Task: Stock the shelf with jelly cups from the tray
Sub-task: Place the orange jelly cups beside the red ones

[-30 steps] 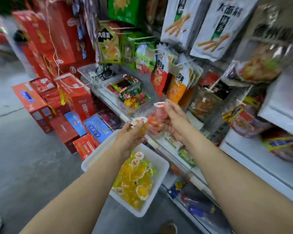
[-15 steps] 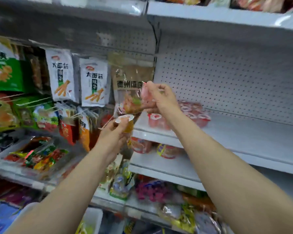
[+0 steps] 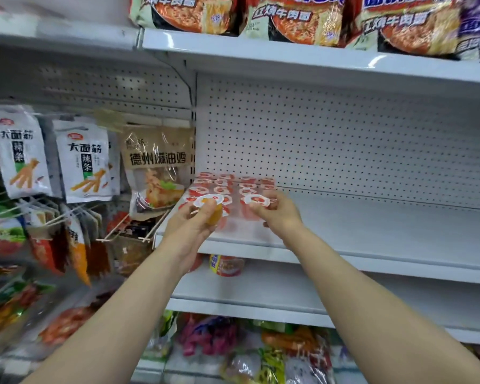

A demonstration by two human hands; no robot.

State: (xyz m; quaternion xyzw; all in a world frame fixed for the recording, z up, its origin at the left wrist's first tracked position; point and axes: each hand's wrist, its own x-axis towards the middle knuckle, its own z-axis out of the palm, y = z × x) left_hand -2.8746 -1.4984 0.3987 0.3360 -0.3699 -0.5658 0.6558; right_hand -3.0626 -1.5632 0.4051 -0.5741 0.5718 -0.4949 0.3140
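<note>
Left hand [image 3: 190, 227]: fingers curled round an orange jelly cup [image 3: 212, 209], held at the front left corner of the shelf [image 3: 372, 231]. Stocked block of red cups [image 3: 230, 187]: at 12 o'clock of that hand. Right hand [image 3: 280, 213]: pinches a red jelly cup [image 3: 257, 201] at the block's front right. Risk: crowding may topple a cup over the front lip. Surface: white shelf, pegboard back; bare at 3 o'clock. Noodle packs [image 3: 299, 15] above. Tray not in view.

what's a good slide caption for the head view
Both hands at the shelf: left hand holds an orange jelly cup, right hand a red one.
</note>
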